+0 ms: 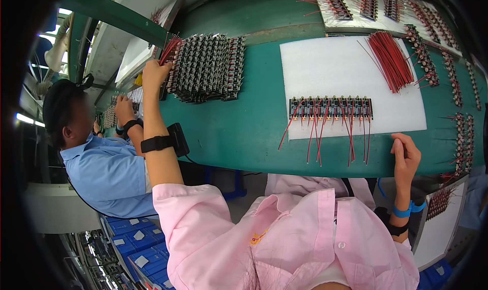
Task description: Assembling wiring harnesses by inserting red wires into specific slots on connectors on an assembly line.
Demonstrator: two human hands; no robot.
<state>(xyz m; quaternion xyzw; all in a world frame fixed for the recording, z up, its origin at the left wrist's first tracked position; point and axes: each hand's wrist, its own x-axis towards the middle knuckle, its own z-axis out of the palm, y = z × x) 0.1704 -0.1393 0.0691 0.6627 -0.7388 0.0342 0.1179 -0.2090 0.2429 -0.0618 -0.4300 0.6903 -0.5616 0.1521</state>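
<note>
My left hand (156, 72) reaches forward to the left side of a tall stack of circuit boards (203, 69). Its fingers are closed around the lower ends of a bunch of red wires (171, 47); whether a board hangs from them is hidden. By the table's front edge my right hand (406, 155) hovers with its fingers curled in and nothing visible in them. Left of that hand, a circuit board strip (330, 108) lies on a white foam sheet (310, 66), several red wires trailing from it toward me. A bundle of loose red wires (391, 64) rests at the sheet's far right.
More wired board strips (422, 54) lie along the right of the green table (264, 112), others on a white raised board (351, 26) at the back. A co-worker in a blue shirt (107, 168) sits at left. Blue bins (142, 244) stand below.
</note>
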